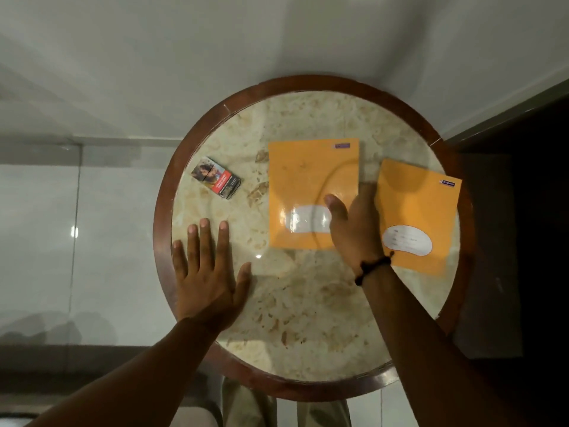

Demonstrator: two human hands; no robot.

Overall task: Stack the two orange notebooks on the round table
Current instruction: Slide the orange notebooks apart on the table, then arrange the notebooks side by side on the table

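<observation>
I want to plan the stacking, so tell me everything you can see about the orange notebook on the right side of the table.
The right orange notebook lies flat and closed on the round table, turned slightly clockwise, its far right corner over the wooden rim. Its cover looks glossy, with a white oval label near the bottom and a small purple logo at the top right. It sits apart from the other orange notebook. The right hand covers its left edge; whether the fingers grip it cannot be told.

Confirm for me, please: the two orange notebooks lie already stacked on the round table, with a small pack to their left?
Not stacked: in the head view the two orange notebooks lie side by side on the round table. The small pack does lie to their left.
</observation>
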